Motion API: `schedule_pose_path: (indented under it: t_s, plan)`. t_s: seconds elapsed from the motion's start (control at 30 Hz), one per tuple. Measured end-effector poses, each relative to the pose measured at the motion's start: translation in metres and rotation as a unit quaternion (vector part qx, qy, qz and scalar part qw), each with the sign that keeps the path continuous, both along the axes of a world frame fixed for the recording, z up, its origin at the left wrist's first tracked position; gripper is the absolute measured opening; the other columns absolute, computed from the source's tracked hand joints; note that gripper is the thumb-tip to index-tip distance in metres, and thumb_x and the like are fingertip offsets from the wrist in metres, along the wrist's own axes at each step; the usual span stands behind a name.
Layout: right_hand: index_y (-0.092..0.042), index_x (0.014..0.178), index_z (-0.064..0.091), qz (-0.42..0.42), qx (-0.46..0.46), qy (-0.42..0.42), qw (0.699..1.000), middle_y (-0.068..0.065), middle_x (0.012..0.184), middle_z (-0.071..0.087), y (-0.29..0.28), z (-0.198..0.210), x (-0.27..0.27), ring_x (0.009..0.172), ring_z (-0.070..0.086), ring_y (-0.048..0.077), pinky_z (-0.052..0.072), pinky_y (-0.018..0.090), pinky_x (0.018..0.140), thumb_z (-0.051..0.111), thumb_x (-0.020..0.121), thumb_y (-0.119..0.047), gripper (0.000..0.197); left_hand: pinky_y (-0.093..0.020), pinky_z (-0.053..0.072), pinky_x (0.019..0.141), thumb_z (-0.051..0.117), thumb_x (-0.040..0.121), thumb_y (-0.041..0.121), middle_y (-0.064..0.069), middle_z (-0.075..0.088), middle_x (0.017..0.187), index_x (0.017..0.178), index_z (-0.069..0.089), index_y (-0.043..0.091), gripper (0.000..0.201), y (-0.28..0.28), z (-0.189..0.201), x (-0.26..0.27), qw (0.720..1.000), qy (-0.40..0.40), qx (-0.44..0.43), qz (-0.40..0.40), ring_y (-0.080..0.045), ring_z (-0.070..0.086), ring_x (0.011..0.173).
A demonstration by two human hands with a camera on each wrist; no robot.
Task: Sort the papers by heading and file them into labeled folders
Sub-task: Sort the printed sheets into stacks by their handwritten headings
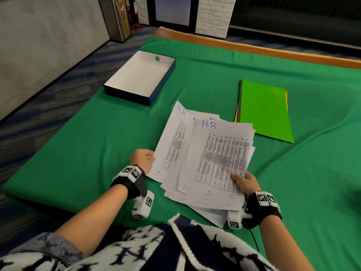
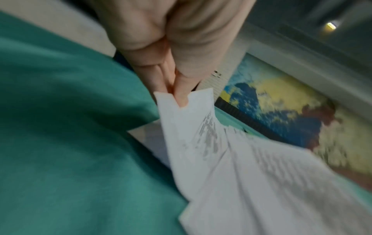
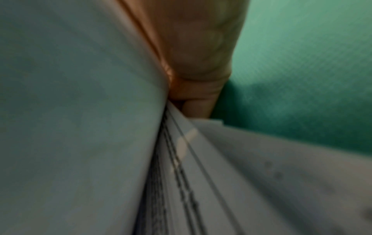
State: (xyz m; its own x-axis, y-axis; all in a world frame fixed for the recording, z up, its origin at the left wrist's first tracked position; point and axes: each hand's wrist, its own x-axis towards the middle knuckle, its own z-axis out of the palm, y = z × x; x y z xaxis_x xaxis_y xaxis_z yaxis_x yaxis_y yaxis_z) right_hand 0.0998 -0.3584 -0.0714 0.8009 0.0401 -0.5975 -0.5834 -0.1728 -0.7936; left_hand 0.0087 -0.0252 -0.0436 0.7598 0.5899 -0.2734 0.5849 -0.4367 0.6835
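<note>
Papers (image 1: 211, 157): loose fan of thin white sheets, printed with grey tables, two headed "H.R." in blue ink; lower edges signed. Lifted off the surface at the near end, spreading toward the folders.

Left hand (image 1: 142, 159): grip closed on one sheet (image 1: 172, 141), fingers (image 2: 171, 82) pinching its left edge; the paper bends at the pinch in the left wrist view. That sheet sits leftmost in the fan, headed "H.R."

Right hand (image 1: 247, 184): grip closed on the near right corner of the stack, thumb on top; the right wrist view is blurred but shows layered sheet edges against the palm (image 3: 193, 63).

Folders (image 1: 265, 110): flat, smooth, bright green cover over a yellow one, dark spine at left; just right of the fan, apart from it.

Box (image 1: 140, 77): shallow rectangular card tray, dark blue walls, white inside, green dot on the far wall; far left of the papers.

Surface (image 1: 312, 173): soft green cloth, wooden rim at the far edge
</note>
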Motion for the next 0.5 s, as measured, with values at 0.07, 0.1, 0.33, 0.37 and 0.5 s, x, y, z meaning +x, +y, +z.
schedule_pose_path:
  t_s: [0.07,0.1,0.33,0.37,0.5]
  plan:
    - [-0.009,0.1,0.059,0.003,0.0,0.0,1.0,0.012,0.1,0.069,0.0,0.001,-0.001,0.089,0.068,0.028,0.054,0.044,0.084,0.058,0.089,-0.006,0.011,-0.021,0.045,0.087,0.068,0.08,0.006,-0.014,0.069,0.109,0.108,0.067,0.002,0.028,0.0,0.002,0.001,0.999,0.001,-0.05,0.022,-0.024,0.065,0.101]
    - [-0.009,0.1,0.059,0.002,0.001,-0.001,1.0,0.012,0.1,0.068,0.0,0.001,-0.001,0.089,0.068,0.028,0.054,0.045,0.084,0.058,0.089,-0.006,0.011,-0.021,0.046,0.088,0.071,0.078,0.008,-0.013,0.069,0.109,0.108,0.068,0.003,0.031,0.0,0.003,0.002,0.997,-0.002,-0.068,0.031,-0.022,0.065,0.1]
    - [-0.007,0.107,0.058,-0.004,0.004,-0.003,1.0,0.014,0.106,0.068,0.0,0.0,-0.001,0.094,0.067,0.03,0.051,0.048,0.09,0.058,0.089,-0.006,0.017,-0.025,0.051,0.088,0.088,0.059,0.022,-0.003,0.071,0.095,0.101,0.07,0.008,0.048,0.0,0.005,0.007,0.985,-0.027,-0.149,0.081,-0.016,0.066,0.086]
    - [-0.005,0.108,0.058,-0.006,0.004,-0.003,1.0,0.013,0.105,0.068,0.0,0.0,-0.002,0.092,0.067,0.029,0.052,0.047,0.088,0.058,0.089,-0.006,0.019,-0.025,0.05,0.086,0.088,0.057,0.024,-0.002,0.07,0.093,0.102,0.069,0.008,0.051,-0.001,0.004,0.008,0.981,-0.037,-0.168,0.091,-0.016,0.066,0.087]
    - [-0.008,0.104,0.059,-0.007,0.009,-0.006,1.0,0.012,0.102,0.068,0.0,0.002,-0.003,0.089,0.068,0.026,0.055,0.041,0.079,0.058,0.089,-0.006,0.014,-0.027,0.047,0.089,0.075,0.077,0.026,-0.005,0.066,0.109,0.111,0.064,0.005,0.042,-0.008,0.003,0.012,0.957,-0.107,-0.233,0.134,-0.018,0.061,0.097]
